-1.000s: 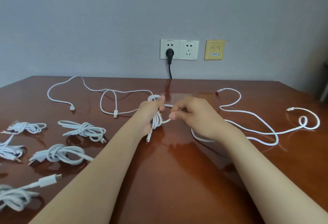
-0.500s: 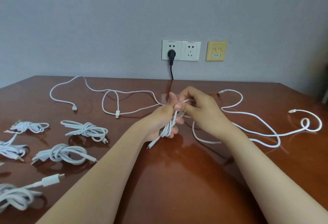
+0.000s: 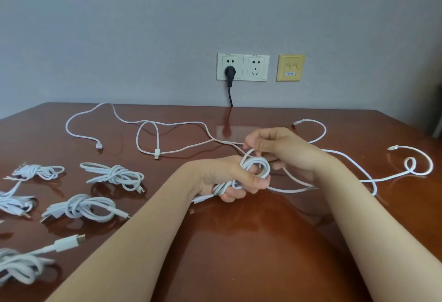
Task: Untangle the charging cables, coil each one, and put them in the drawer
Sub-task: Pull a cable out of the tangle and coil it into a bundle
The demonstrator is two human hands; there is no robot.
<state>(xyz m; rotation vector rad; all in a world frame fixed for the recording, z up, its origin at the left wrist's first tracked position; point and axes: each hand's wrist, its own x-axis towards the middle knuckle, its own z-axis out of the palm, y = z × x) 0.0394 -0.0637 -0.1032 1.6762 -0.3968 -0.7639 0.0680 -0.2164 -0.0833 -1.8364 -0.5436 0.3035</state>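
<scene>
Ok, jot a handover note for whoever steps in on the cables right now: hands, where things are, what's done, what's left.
Left hand: grips a part-wound coil of white cable above the table.
Right hand: pinches a strand just behind the coil, seemingly feeding the next loop.
Done: several coiled bundles lie at the table's left.
Loose: one long cable at far left, a second loose cable at right. I cannot tell which one runs into the coil.
Left: finish this coil, coil the rest, and put them all in the drawer, which is not in view.
</scene>
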